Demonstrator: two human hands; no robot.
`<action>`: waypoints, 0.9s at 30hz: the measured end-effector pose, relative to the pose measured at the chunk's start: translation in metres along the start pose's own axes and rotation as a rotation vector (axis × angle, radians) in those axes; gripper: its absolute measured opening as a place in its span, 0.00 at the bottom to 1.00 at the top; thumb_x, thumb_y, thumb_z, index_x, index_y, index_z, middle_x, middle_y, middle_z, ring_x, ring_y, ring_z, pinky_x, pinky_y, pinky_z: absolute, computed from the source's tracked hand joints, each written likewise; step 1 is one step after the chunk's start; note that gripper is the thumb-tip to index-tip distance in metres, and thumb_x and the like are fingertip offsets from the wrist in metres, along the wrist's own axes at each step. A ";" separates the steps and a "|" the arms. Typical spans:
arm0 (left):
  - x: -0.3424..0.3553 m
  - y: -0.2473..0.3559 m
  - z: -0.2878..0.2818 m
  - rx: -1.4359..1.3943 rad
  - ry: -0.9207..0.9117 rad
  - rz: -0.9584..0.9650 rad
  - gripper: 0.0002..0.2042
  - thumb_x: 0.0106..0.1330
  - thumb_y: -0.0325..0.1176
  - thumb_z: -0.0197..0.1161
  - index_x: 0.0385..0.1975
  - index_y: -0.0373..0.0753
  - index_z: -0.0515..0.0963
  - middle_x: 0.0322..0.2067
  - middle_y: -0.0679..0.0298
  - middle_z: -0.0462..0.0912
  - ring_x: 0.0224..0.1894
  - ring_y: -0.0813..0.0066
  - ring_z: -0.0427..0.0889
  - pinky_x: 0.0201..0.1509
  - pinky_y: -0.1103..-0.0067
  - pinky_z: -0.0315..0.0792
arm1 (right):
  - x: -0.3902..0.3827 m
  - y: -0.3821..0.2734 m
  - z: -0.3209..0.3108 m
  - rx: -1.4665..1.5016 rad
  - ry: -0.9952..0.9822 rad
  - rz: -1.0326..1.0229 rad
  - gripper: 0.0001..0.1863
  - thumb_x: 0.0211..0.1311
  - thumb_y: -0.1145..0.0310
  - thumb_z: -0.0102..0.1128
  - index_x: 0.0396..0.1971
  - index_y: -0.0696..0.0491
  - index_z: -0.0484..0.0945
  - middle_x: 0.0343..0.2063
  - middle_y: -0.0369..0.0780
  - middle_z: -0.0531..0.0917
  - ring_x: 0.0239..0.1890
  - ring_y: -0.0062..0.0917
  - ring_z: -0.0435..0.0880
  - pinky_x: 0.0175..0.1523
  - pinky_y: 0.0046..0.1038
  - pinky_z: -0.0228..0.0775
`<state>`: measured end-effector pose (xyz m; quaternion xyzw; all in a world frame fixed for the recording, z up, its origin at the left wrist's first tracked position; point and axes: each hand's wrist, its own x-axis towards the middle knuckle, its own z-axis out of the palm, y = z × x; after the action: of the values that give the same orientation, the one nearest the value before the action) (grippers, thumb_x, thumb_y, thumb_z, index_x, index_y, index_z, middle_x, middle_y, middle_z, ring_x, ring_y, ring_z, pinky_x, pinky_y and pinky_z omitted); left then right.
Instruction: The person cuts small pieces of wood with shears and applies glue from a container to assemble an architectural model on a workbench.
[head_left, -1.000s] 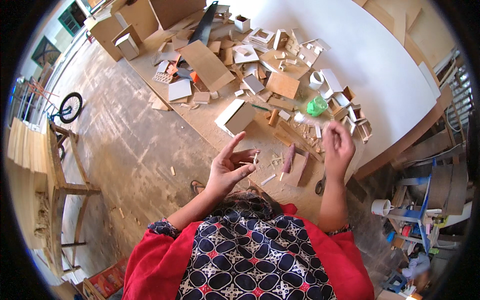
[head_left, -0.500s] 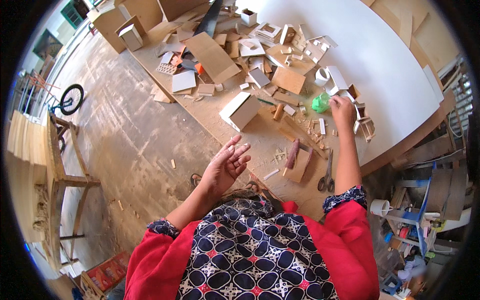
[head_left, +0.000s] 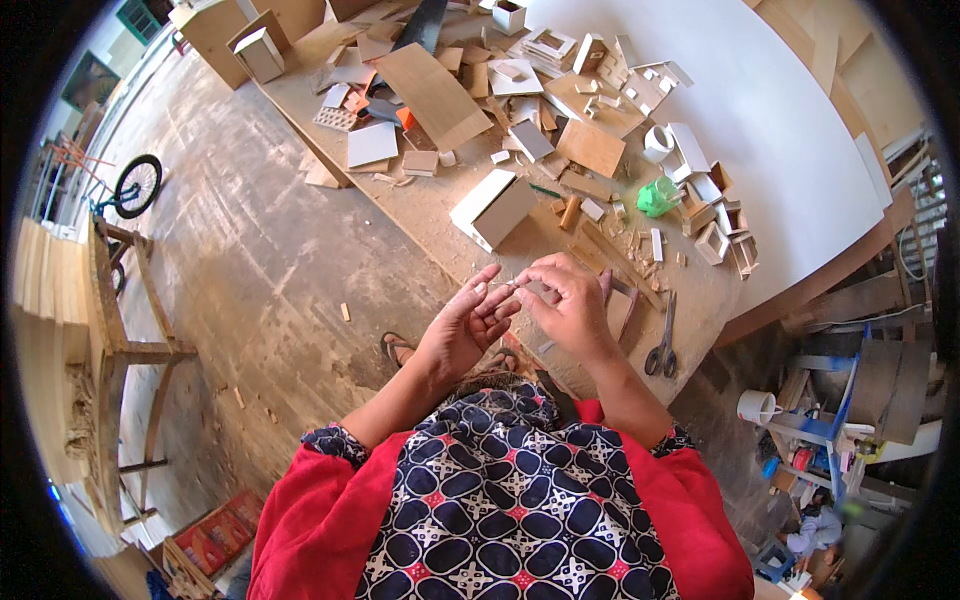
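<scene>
My left hand is palm up over the table's near edge, its fingers curled and a small pale piece pinched at the tips. Close against those fingertips, my right hand is closed in a pinch, palm down. What it holds is too small to make out. Beyond the hands lies a white-and-brown wooden box. A green tub stands farther right, with something clear at its rim. Dark-handled scissors lie to the right of my right hand.
Wood offcuts, board pieces and small model parts crowd the far part of the workbench. A large white panel covers its right side. A wooden frame and a bicycle wheel stand at left; a cluttered shelf is at right.
My right hand has come from the green tub back toward me and left, meeting the left fingertips. The left hand has shifted slightly right, still pinching its small piece.
</scene>
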<state>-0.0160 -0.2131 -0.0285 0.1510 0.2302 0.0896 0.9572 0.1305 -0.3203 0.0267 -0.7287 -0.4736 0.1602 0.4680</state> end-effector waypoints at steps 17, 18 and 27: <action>0.005 0.053 -0.047 0.280 -0.117 -0.162 0.24 0.70 0.44 0.52 0.63 0.44 0.62 0.50 0.63 0.78 0.49 0.73 0.78 0.52 0.76 0.70 | 0.003 0.000 0.078 -0.275 0.209 0.054 0.03 0.52 0.74 0.59 0.26 0.56 0.74 0.30 0.43 0.78 0.35 0.40 0.79 0.40 0.36 0.70; 0.005 0.058 -0.050 0.364 -0.107 -0.137 0.23 0.70 0.44 0.52 0.62 0.43 0.63 0.50 0.62 0.79 0.48 0.73 0.78 0.52 0.76 0.71 | 0.003 0.005 0.084 -0.300 0.237 0.084 0.03 0.53 0.74 0.59 0.26 0.56 0.74 0.30 0.43 0.78 0.35 0.40 0.79 0.40 0.37 0.70; 0.033 0.117 -0.085 1.561 -0.066 0.965 0.25 0.53 0.25 0.64 0.55 0.38 0.71 0.45 0.54 0.80 0.50 0.59 0.78 0.56 0.69 0.70 | 0.010 0.041 0.125 -0.599 0.407 0.216 0.03 0.55 0.71 0.59 0.27 0.54 0.77 0.25 0.45 0.80 0.28 0.42 0.80 0.33 0.39 0.71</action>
<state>-0.0385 -0.0745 -0.0758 0.8367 0.1100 0.2943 0.4486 0.0733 -0.2500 -0.0693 -0.8960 -0.3172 -0.0851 0.2989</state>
